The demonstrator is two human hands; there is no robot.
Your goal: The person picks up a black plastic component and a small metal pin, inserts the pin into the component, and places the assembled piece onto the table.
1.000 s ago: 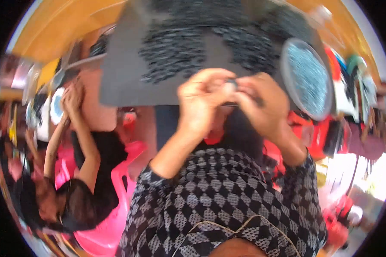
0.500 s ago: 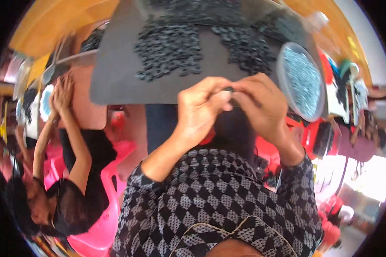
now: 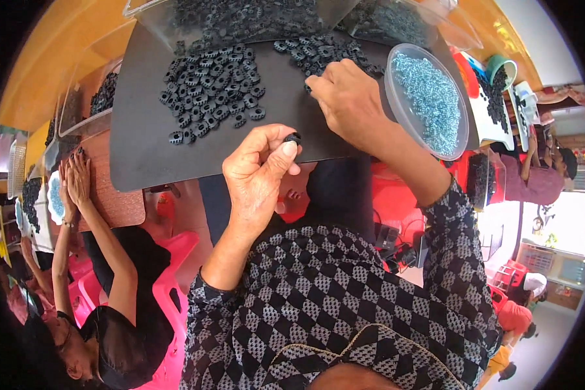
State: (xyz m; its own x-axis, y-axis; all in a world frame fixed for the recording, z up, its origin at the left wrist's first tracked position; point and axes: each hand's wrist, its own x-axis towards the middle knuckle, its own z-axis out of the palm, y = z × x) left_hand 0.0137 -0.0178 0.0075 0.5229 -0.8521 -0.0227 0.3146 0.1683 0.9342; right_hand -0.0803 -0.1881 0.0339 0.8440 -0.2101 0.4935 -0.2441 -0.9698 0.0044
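Note:
My left hand [image 3: 257, 172] is closed in a pinch above the table's near edge. Between its thumb and finger sits a small black plastic part [image 3: 293, 138], rounded and partly covered by the fingertips. My right hand [image 3: 348, 101] reaches over the table to the near side of a pile of black parts [image 3: 322, 53]. Its fingers are curled together, and what they hold, if anything, is hidden. A second, wider pile of toothed black parts [image 3: 214, 88] lies to the left on the dark tabletop [image 3: 140, 123].
A round clear tub [image 3: 429, 97] of pale blue small pieces stands right of my right hand. Clear bins [image 3: 240, 23] with black parts and pale blue pieces line the far side. On the left, a co-worker's hands [image 3: 76, 182] rest over a reddish-brown table [image 3: 117, 182].
My two hands, together around a small dark part before, have come apart. The left moved left and nearer with a part; the right went farther out to the right pile.

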